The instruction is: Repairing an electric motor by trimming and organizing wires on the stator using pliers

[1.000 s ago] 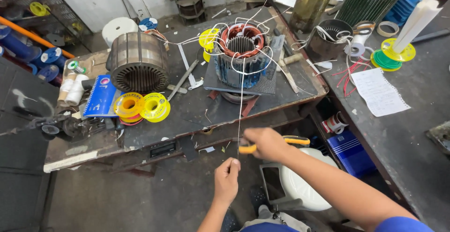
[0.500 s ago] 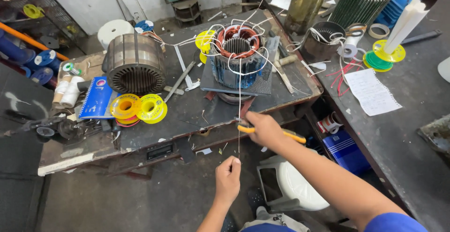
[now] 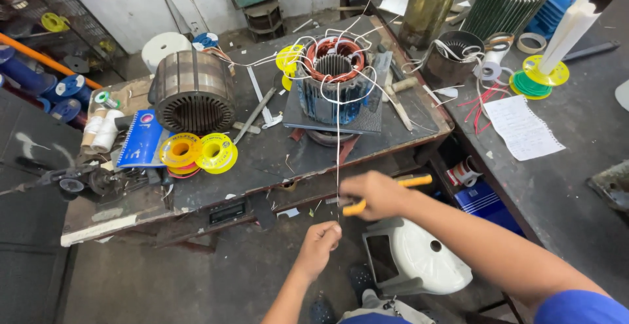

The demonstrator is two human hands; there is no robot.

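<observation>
From the head camera, the left hand (image 3: 320,245) sits low in the centre of the frame, its grip pinched together on the lower end of a thin white wire (image 3: 338,140). The wire runs straight up the frame, taut, to the copper-wound stator (image 3: 333,81) standing on a dark plate at upper centre of the surface (image 3: 262,160). Just above and to the right of the left hand, the right hand (image 3: 373,193) has its grip clamped around yellow-handled pliers (image 3: 393,191), whose nose meets the wire near its lower end, just off the front edge of the surface. More loose white leads curl out of the stator's top. To the left of it lies a bare grey stator core (image 3: 193,98) on its side; in front of that sit two yellow tape spools (image 3: 196,152) beside a blue notebook (image 3: 143,139). A second surface at the right of the frame carries a sheet of paper (image 3: 524,127) and a ribbed motor housing (image 3: 508,0). Below the right forearm, a white plastic stool (image 3: 419,258) stands on the floor.
</observation>
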